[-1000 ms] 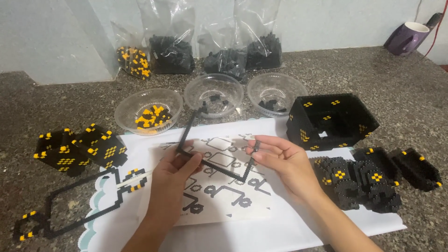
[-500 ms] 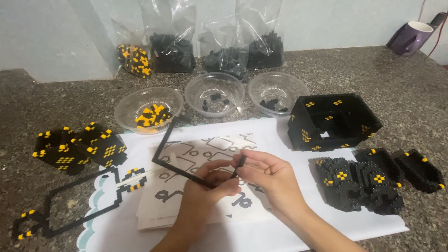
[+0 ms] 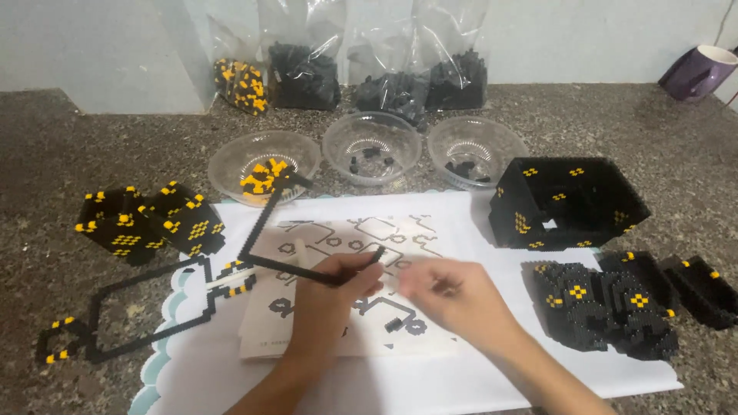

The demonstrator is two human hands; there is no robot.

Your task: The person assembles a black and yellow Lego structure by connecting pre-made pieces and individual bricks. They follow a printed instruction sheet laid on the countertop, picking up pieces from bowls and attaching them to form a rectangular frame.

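head cam | looks down, forward | near | over table (image 3: 69,154)

You're at a home hobby spot: speckled granite counter (image 3: 92,146) against a plain wall, purple mug (image 3: 698,71) in the corner, bagged building bricks (image 3: 304,73), clear sorting bowls (image 3: 371,146), instruction sheet (image 3: 369,238).

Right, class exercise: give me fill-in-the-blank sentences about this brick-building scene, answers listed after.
1. The left hand holds a thin black L-shaped brick strip over the ____ sheet.
2. ____ clear plastic bowls stand in a row behind the white mat.
3. The leftmost bowl holds black and ____ bricks.
4. A ____ mug stands at the far right.

Missing words: instruction; three; yellow; purple
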